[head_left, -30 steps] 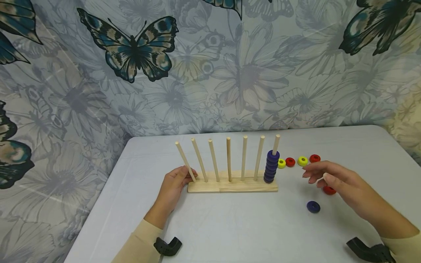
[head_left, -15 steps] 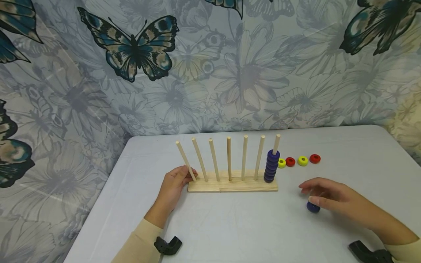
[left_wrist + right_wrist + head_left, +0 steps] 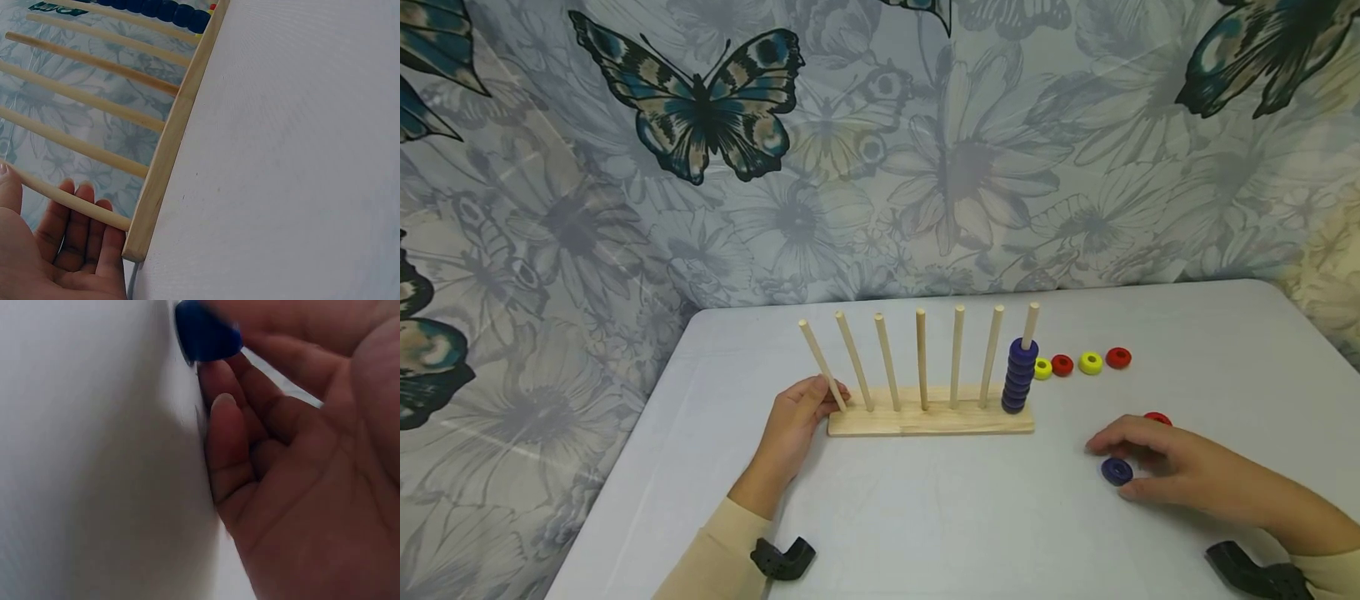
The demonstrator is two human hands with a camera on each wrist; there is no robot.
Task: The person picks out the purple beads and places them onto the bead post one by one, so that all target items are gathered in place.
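A wooden peg rack (image 3: 917,423) stands on the table, with a row of upright pegs rising from its base. Dark blue rings (image 3: 1018,377) are stacked on its rightmost peg. My left hand (image 3: 797,417) holds the rack's left end, its thumb and fingers about the leftmost peg (image 3: 75,201). At the right, my right hand (image 3: 1180,467) is low over the table around a loose blue ring (image 3: 1117,472), thumb on the near side and fingers on the far side. In the right wrist view the ring (image 3: 206,331) is beside the fingertips; a firm pinch is not visible.
Two yellow rings (image 3: 1091,362) and two red rings (image 3: 1118,358) lie in a row behind and right of the rack. Another red ring (image 3: 1157,418) is partly hidden by my right hand. A patterned cloth (image 3: 865,208) hangs behind the white table (image 3: 962,533).
My right hand has moved down and nearer, from above the red ring to around the loose blue ring, which has barely shifted. My left hand has stayed at the rack.
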